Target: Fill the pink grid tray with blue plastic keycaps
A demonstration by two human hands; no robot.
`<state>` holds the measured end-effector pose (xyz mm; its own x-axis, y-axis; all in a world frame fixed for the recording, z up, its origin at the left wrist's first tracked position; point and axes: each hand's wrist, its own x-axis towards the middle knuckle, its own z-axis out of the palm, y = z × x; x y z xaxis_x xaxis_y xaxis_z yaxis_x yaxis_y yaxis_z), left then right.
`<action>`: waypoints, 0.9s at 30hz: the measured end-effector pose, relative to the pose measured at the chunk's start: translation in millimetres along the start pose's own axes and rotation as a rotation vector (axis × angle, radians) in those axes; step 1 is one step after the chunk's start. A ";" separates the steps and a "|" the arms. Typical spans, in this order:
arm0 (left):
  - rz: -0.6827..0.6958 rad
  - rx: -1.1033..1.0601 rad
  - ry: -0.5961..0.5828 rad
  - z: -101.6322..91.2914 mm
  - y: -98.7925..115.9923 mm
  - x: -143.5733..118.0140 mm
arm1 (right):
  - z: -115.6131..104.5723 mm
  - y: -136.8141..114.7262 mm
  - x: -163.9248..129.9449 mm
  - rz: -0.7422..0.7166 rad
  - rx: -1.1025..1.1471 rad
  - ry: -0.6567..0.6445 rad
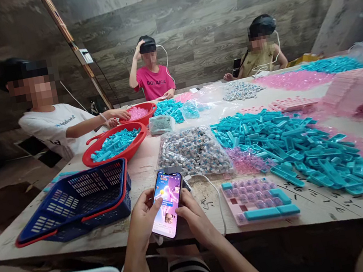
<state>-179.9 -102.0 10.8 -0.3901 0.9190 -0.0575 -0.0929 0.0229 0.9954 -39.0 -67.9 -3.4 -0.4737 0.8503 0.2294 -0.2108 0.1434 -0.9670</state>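
Note:
A smartphone (167, 205) with a lit, colourful screen is held upright over the table's near edge. My left hand (143, 215) wraps its left side, the thumb lying over the screen. On the other side my right hand (191, 214) grips the phone, its thumb at the screen's right edge. A white cable (216, 190) runs on the table behind my right hand. To the right lies a pink keyboard-like toy (254, 199) with clear and blue keys. Just beyond the phone rests a clear bag (193, 152) full of small white-and-blue parts.
A blue basket (73, 202) stands at left. Behind it are a red basin (114, 144) of blue pieces and another red basin (138, 113) of pink pieces. Heaped blue keycaps (285, 150) cover the right side, near stacked pink trays (356, 91). Several people sit across the table.

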 end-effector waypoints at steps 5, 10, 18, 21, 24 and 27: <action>0.006 -0.011 0.009 1.0 1.0 -1.1 | 0.1 -2.1 0.2 0.005 0.002 0.012; -0.018 -0.031 0.009 -1.1 -2.2 -1.2 | 1.8 0.6 0.6 -0.013 0.010 0.046; 0.007 -0.079 0.012 -3.6 -6.6 1.1 | -1.4 12.0 0.6 0.040 0.192 0.064; 0.010 -0.075 0.007 -3.9 -4.8 0.4 | -1.7 20.2 1.7 0.055 0.312 0.037; 0.024 -0.061 -0.051 -5.3 -1.9 -1.1 | -1.0 25.3 2.9 0.074 0.382 0.026; 0.054 -0.031 -0.089 -6.7 -0.5 -2.1 | -0.8 24.6 3.1 0.079 0.378 0.024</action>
<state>-185.2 -106.6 9.9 -0.3121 0.9500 0.0044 -0.1030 -0.0385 0.9939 -44.9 -61.3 -26.6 -0.4816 0.8636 0.1492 -0.4769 -0.1154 -0.8713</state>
